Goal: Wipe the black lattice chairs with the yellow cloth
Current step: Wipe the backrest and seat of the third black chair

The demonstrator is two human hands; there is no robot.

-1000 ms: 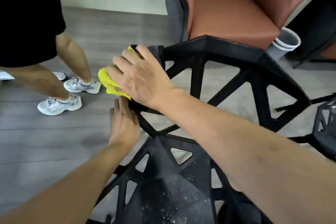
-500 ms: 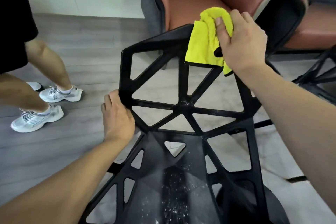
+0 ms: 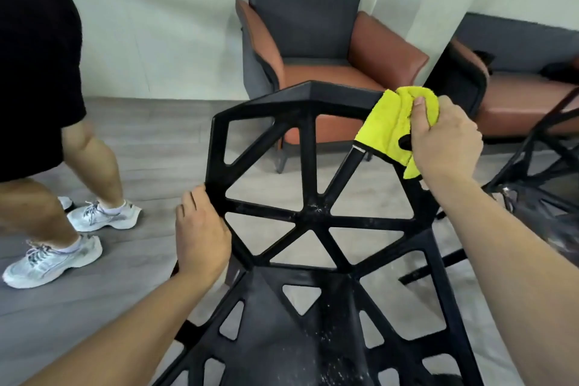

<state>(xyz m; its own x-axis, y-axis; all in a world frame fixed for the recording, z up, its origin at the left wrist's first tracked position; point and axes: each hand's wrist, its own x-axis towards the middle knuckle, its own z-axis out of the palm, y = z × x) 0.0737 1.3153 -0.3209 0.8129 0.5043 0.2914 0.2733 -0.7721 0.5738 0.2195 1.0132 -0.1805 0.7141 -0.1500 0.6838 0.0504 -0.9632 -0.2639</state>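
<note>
The black lattice chair (image 3: 313, 216) stands directly in front of the person, its backrest facing them and its seat running down toward the bottom of the view. The right hand (image 3: 445, 141) is the working grip: its fingers are curled closed around the bunched yellow cloth (image 3: 388, 125), pressing it over the upper right corner of the backrest frame. From that grip the unwiped frame seems to lie two ways: leftward along the top rail, and down along the right side bar, whose long axis slopes toward the seat. The left hand (image 3: 200, 235) is the steadying grip, wrapped closed around the left edge of the backrest at the lower corner of the frame, well apart from the cloth. The right hand is the nearer one to every bar on its side; the central hub of struts sits between the two grips, below and to the left of the cloth.

The plastic looks hard and matte, with pale specks scattered on the seat and at the hub, so those spots likely need a pass yet. A second black lattice chair (image 3: 539, 185) stands just right of the working grip. Beyond the cloth stand an orange and grey armchair (image 3: 316, 56) and a matching sofa (image 3: 526, 94) against the wall. Another person's legs (image 3: 91, 160) and white sneakers (image 3: 103, 216) are on the grey wood floor (image 3: 131, 288), left of the steadying grip.
</note>
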